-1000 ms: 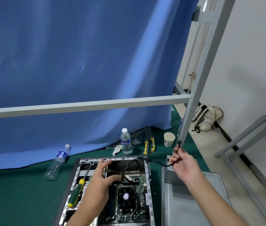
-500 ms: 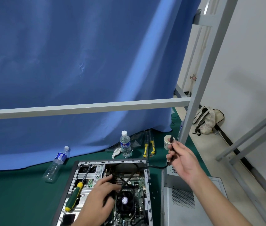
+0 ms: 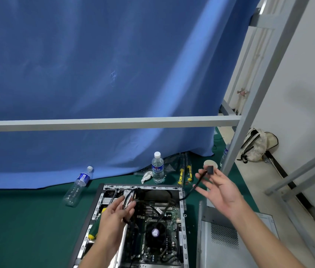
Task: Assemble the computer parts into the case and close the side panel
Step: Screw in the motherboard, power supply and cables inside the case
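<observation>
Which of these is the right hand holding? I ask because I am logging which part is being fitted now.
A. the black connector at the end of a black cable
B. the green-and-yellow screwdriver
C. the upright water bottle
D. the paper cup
A: the right hand pinches the black connector at its fingertips, and its black cable runs down into the open computer case; the screwdriver lies in the case by the left hand.

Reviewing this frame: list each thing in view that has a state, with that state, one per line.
computer case: lying flat, side open, motherboard exposed
side panel: off, lying right of the case
black cable: connector end held up by the right hand
left hand: holding cables over the case
upright water bottle: capped, standing
second bottle: capped, lying down
green-handled screwdriver: resting in the case
</observation>
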The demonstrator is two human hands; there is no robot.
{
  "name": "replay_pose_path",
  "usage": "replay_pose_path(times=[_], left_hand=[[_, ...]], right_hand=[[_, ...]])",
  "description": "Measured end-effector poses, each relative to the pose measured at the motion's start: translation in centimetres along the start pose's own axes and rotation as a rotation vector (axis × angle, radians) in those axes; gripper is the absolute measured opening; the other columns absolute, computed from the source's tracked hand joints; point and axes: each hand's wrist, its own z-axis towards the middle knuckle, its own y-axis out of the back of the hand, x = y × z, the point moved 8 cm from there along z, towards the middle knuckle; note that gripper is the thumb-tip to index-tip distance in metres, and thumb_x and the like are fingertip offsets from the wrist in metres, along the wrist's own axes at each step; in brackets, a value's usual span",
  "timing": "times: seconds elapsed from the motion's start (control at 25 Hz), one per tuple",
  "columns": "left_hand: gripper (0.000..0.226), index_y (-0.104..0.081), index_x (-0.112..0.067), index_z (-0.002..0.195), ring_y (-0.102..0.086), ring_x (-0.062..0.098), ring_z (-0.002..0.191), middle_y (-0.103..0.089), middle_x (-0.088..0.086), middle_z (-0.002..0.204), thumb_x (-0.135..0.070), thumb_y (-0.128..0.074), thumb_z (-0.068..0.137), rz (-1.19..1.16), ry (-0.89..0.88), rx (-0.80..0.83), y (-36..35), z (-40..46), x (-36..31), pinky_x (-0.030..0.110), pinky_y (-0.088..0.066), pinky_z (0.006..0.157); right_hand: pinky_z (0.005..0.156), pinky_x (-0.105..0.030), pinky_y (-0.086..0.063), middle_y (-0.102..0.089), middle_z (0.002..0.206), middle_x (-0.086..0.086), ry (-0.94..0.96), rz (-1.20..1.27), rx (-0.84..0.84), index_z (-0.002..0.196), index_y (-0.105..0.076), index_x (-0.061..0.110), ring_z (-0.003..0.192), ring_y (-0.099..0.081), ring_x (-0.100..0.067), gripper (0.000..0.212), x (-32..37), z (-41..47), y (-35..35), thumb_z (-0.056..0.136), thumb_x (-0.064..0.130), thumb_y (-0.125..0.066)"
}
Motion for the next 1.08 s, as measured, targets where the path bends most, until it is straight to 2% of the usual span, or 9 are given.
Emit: replay_pose_path(times=[0.08, 0.16, 0.28, 0.44, 0.52, 0.6, 0.76, 0.88, 1.08], left_hand=[[0.049, -0.057, -0.007, 0.124, -0.073, 0.022, 0.093, -0.068, 0.016, 0.115, 0.023, -0.048, 0.086, -0.074, 0.033, 0.010, -0.4, -0.4, 0.5, 0.031, -0.059, 0.069], [0.045, -0.059, -0.011, 0.116, -0.073, 0.021, 0.082, -0.073, 0.013, 0.095, 0.021, -0.051, 0.085, -0.090, 0.055, -0.001, -0.9, -1.0, 1.1, 0.031, -0.057, 0.063], [0.044, -0.058, -0.013, 0.111, -0.067, 0.025, 0.080, -0.065, 0.015, 0.091, 0.021, -0.048, 0.085, -0.061, 0.057, 0.038, -2.0, -2.1, 1.3, 0.034, -0.056, 0.063], [0.035, -0.058, -0.011, 0.110, -0.066, 0.024, 0.070, -0.066, 0.013, 0.077, 0.016, -0.045, 0.090, 0.010, 0.036, 0.111, -3.0, -3.2, 1.2, 0.035, -0.057, 0.063], [0.020, -0.057, -0.007, 0.111, -0.065, 0.022, 0.066, -0.063, 0.009, 0.069, 0.004, -0.047, 0.097, 0.061, 0.020, 0.123, -3.2, -3.5, 1.2, 0.037, -0.057, 0.066], [0.016, -0.059, -0.006, 0.113, -0.063, 0.021, 0.064, -0.057, 0.006, 0.065, -0.010, -0.049, 0.101, 0.117, 0.009, 0.128, -3.3, -3.6, 1.2, 0.041, -0.055, 0.072], [0.019, -0.058, -0.012, 0.115, -0.060, 0.020, 0.059, -0.052, 0.006, 0.060, -0.016, -0.043, 0.105, 0.184, -0.016, 0.105, -2.9, -3.6, 1.3, 0.039, -0.057, 0.064], [0.018, -0.055, -0.015, 0.114, -0.055, 0.023, 0.053, -0.051, 0.009, 0.059, -0.012, -0.040, 0.105, 0.203, 0.023, 0.097, -2.7, -3.5, 2.0, 0.039, -0.053, 0.063], [0.021, -0.056, -0.010, 0.098, -0.057, 0.025, 0.054, -0.054, 0.011, 0.061, -0.027, -0.045, 0.105, 0.400, 0.049, 0.148, -2.0, -2.9, 3.1, 0.039, -0.055, 0.060]], right_hand=[[0.080, -0.043, -0.052, -0.061, 0.081, -0.007, -0.006, 0.101, -0.113, 0.106, -0.060, 0.011, 0.079, -0.059, -0.020, 0.027, -0.9, 0.1, 0.3, 0.102, 0.000, -0.036], [0.074, -0.035, -0.049, -0.056, 0.081, -0.008, 0.006, 0.185, -0.197, 0.105, -0.054, 0.010, 0.074, -0.054, -0.017, 0.020, -1.7, 0.1, 0.3, 0.102, -0.002, -0.038], [0.072, -0.028, -0.046, -0.055, 0.084, -0.008, 0.059, 0.198, -0.277, 0.098, -0.056, 0.010, 0.073, -0.052, -0.015, 0.018, -1.9, -0.1, 0.2, 0.100, -0.003, -0.044], [0.084, -0.037, -0.050, -0.066, 0.088, -0.003, 0.121, -0.022, -0.424, 0.104, -0.062, 0.011, 0.081, -0.060, -0.014, 0.015, -1.4, -0.5, 1.0, 0.103, 0.013, -0.047], [0.080, -0.037, -0.051, -0.068, 0.092, -0.004, 0.044, 0.091, -0.415, 0.109, -0.059, 0.009, 0.083, -0.061, -0.015, 0.017, -2.2, -0.1, 1.1, 0.104, 0.019, -0.046], [0.072, -0.033, -0.051, -0.066, 0.089, -0.007, -0.023, 0.209, -0.419, 0.110, -0.056, 0.005, 0.074, -0.058, -0.014, 0.019, -2.9, 0.1, 1.2, 0.103, 0.022, -0.047], [0.061, -0.028, -0.046, -0.048, 0.077, -0.006, -0.039, 0.081, -0.507, 0.090, -0.052, 0.005, 0.062, -0.042, -0.011, 0.018, -3.4, 0.2, 1.9, 0.103, 0.017, -0.048], [0.061, -0.028, -0.045, -0.042, 0.074, -0.005, -0.070, -0.045, -0.463, 0.085, -0.052, 0.004, 0.062, -0.037, -0.012, 0.023, -3.7, 0.1, 1.6, 0.105, 0.013, -0.044], [0.050, -0.025, -0.044, -0.058, 0.070, -0.011, -0.164, -0.148, -0.265, 0.097, -0.052, 0.005, 0.055, -0.040, -0.013, 0.011, -4.3, -0.4, 0.8, 0.104, 0.011, -0.045]])
